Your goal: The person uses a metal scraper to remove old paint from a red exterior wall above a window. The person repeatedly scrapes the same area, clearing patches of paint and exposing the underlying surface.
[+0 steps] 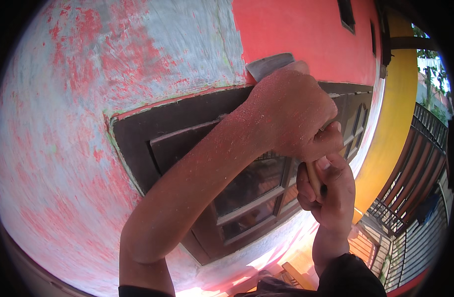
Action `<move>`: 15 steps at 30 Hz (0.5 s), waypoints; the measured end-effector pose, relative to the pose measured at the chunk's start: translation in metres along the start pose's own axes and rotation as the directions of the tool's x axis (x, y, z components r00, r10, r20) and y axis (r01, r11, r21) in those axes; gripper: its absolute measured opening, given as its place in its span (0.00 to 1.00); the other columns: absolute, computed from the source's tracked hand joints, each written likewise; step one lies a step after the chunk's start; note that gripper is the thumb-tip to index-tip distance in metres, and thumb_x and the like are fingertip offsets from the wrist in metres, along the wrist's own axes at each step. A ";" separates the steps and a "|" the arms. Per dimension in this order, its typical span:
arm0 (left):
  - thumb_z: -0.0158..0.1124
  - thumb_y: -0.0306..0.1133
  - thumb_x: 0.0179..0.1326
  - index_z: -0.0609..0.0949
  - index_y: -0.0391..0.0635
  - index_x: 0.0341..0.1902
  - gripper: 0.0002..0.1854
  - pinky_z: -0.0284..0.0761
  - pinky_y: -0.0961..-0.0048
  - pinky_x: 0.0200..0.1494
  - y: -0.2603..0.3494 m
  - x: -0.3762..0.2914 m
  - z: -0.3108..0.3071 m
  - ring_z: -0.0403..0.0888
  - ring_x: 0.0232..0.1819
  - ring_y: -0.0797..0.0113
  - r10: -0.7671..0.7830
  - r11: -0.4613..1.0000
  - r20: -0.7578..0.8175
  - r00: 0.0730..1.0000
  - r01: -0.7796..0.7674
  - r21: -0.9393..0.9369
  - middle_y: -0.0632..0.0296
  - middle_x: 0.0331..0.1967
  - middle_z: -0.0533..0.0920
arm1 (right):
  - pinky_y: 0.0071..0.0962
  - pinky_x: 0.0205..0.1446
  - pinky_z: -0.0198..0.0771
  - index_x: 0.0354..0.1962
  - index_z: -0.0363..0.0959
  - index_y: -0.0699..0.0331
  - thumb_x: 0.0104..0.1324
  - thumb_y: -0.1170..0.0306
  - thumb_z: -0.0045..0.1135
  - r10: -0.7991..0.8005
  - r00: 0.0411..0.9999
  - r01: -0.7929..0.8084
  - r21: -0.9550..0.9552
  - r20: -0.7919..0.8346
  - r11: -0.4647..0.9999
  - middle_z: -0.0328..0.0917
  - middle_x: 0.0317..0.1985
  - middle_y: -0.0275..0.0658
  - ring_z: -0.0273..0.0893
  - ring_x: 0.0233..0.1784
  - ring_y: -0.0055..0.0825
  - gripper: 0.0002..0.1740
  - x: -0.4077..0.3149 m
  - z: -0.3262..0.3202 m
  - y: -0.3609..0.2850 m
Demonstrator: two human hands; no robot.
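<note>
My left hand, dusted with red flecks, is closed around the upper part of a scraper, close to its blade. The broad metal blade lies against the wall where red paint meets the scraped, pale surface, just above the window frame. Lower down, my right hand grips the end of the scraper's wooden handle. The middle of the handle is hidden by my fingers. Patches of red paint remain on the pale wall.
A dark brown wooden window frame with glass panes is set in the wall beneath my arms. To the right stand a yellow pillar and a dark slatted fence. A wooden piece of furniture is below.
</note>
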State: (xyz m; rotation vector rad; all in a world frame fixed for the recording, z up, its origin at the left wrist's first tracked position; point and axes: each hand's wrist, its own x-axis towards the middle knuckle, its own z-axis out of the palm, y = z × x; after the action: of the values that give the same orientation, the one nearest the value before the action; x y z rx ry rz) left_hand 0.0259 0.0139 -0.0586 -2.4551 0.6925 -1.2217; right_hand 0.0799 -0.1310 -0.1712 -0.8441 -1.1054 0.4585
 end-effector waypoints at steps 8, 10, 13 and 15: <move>0.64 0.37 0.46 0.74 0.44 0.11 0.15 0.71 0.56 0.31 -0.001 0.002 0.001 0.74 0.20 0.45 0.032 0.999 0.045 0.998 -0.032 -0.015 0.50 0.12 0.73 | 0.17 0.22 0.49 0.45 0.71 0.61 0.78 0.55 0.44 0.005 1.000 -0.005 -0.039 0.008 0.999 0.66 0.19 0.28 0.58 0.19 0.12 0.17 -0.001 -0.001 -0.004; 0.64 0.37 0.46 0.75 0.45 0.12 0.14 0.70 0.57 0.35 -0.001 0.002 0.002 0.74 0.20 0.45 -0.021 0.999 0.018 1.000 0.022 -0.028 0.51 0.12 0.73 | 0.17 0.19 0.48 0.49 0.70 0.63 0.78 0.54 0.44 -0.032 0.999 0.032 -0.034 0.016 0.999 0.65 0.18 0.30 0.56 0.16 0.12 0.20 0.000 -0.003 -0.002; 0.63 0.37 0.46 0.75 0.47 0.13 0.12 0.68 0.57 0.38 0.000 0.001 0.005 0.73 0.21 0.45 -0.014 0.999 0.032 0.999 0.015 -0.029 0.53 0.12 0.73 | 0.17 0.17 0.47 0.53 0.69 0.66 0.79 0.53 0.45 -0.046 0.999 0.046 -0.041 0.006 0.998 0.65 0.18 0.32 0.53 0.14 0.12 0.23 0.000 -0.006 0.000; 0.62 0.37 0.45 0.75 0.47 0.14 0.12 0.67 0.57 0.38 0.001 0.000 0.006 0.71 0.21 0.45 0.014 1.000 0.005 1.000 -0.014 -0.027 0.54 0.12 0.72 | 0.18 0.22 0.50 0.48 0.71 0.64 0.79 0.57 0.43 -0.013 0.999 0.016 -0.053 0.045 0.998 0.66 0.18 0.29 0.56 0.18 0.12 0.19 -0.002 -0.006 0.000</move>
State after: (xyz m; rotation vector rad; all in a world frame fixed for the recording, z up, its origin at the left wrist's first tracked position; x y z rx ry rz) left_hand 0.0308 0.0131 -0.0627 -2.4701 0.7282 -1.2084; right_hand 0.0846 -0.1347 -0.1737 -0.8756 -1.1683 0.4393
